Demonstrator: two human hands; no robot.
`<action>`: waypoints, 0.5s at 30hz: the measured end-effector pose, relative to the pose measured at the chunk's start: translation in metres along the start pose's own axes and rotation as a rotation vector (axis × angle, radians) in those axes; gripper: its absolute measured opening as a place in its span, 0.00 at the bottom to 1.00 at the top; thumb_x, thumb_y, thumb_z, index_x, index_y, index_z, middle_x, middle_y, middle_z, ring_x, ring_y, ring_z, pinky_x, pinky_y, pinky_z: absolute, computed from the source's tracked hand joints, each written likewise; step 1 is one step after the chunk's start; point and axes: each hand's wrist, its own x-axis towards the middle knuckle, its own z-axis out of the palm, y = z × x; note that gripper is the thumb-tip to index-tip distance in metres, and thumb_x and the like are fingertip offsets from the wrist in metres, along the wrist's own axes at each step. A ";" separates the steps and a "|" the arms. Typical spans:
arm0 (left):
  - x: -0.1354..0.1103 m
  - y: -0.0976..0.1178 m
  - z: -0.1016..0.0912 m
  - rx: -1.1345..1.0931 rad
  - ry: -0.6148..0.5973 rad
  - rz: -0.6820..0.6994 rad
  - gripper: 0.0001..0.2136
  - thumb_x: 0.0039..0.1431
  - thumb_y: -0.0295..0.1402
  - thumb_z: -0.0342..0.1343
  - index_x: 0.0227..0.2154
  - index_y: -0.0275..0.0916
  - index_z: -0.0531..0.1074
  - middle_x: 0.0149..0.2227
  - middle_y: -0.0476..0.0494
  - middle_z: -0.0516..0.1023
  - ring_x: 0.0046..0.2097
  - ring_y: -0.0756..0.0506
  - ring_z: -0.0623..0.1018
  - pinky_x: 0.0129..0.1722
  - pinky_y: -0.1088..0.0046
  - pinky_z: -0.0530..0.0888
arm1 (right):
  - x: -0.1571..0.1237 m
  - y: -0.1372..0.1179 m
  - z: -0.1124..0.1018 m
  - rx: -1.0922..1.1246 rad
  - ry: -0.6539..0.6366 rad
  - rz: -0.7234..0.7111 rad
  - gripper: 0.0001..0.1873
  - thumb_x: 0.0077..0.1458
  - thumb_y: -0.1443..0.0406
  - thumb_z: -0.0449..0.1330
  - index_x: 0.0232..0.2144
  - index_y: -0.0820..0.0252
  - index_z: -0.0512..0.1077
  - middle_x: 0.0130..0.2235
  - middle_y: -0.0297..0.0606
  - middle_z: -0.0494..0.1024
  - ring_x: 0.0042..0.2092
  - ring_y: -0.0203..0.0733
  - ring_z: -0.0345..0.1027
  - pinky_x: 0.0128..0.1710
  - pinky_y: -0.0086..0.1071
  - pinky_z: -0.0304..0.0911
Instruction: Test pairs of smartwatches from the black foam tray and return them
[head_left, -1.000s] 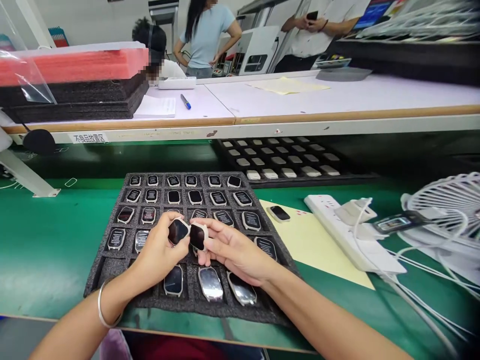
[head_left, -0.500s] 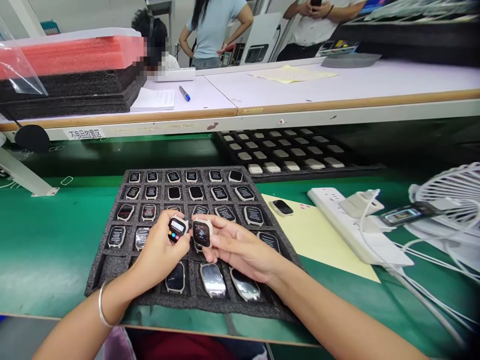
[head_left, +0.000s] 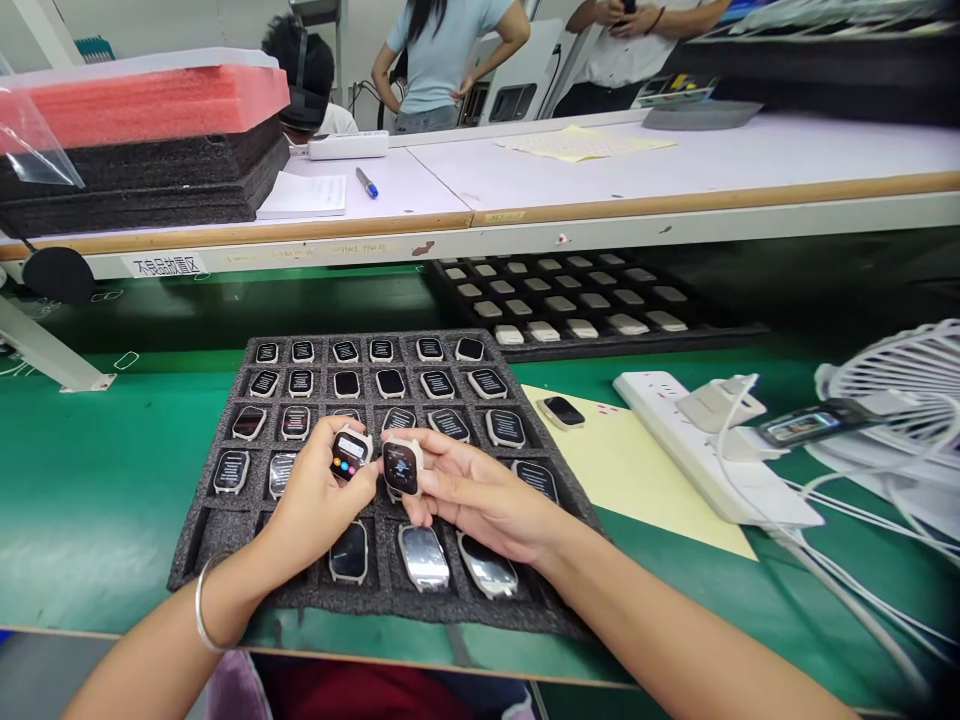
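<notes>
My left hand (head_left: 315, 500) grips a small beige smartwatch body (head_left: 349, 453) whose screen is lit with coloured icons. My right hand (head_left: 480, 495) holds a second watch body (head_left: 401, 467), also lit, right beside the first. Both hands hover over the front half of a dark foam tray (head_left: 225, 525) on the green bench. The tray's pockets hold several more watch bodies, such as one (head_left: 422, 556) just below my hands. A silver bangle (head_left: 204, 605) sits on my left wrist.
A loose watch body (head_left: 562, 411) lies on a yellow sheet (head_left: 637, 480) right of the tray. A white power strip (head_left: 705, 455) with chargers and cables, and a white fan (head_left: 900, 390), stand at the right. Another tray (head_left: 570, 305) sits under the shelf. People stand beyond the raised shelf.
Both watch screens were dark a second ago and are lit now. My hands have stayed over the tray, shifting only slightly.
</notes>
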 end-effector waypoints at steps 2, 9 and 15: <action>0.000 -0.001 0.000 -0.003 0.000 -0.004 0.14 0.56 0.36 0.56 0.45 0.40 0.63 0.42 0.47 0.68 0.41 0.47 0.69 0.37 0.73 0.66 | 0.000 0.000 0.000 0.004 -0.006 -0.006 0.21 0.55 0.64 0.71 0.50 0.56 0.71 0.36 0.33 0.74 0.31 0.34 0.73 0.34 0.26 0.68; 0.000 0.001 0.002 -0.011 -0.038 -0.008 0.13 0.58 0.35 0.54 0.44 0.40 0.63 0.41 0.47 0.68 0.41 0.46 0.68 0.39 0.71 0.65 | -0.001 0.000 0.001 -0.015 -0.023 0.001 0.22 0.54 0.63 0.71 0.50 0.56 0.71 0.37 0.33 0.73 0.32 0.34 0.73 0.33 0.26 0.68; -0.001 0.002 0.002 -0.027 -0.061 0.027 0.10 0.58 0.32 0.53 0.43 0.41 0.63 0.39 0.48 0.68 0.40 0.48 0.68 0.38 0.73 0.65 | -0.001 0.001 0.001 -0.062 -0.046 -0.014 0.23 0.56 0.62 0.70 0.51 0.57 0.69 0.38 0.34 0.73 0.31 0.34 0.72 0.33 0.27 0.67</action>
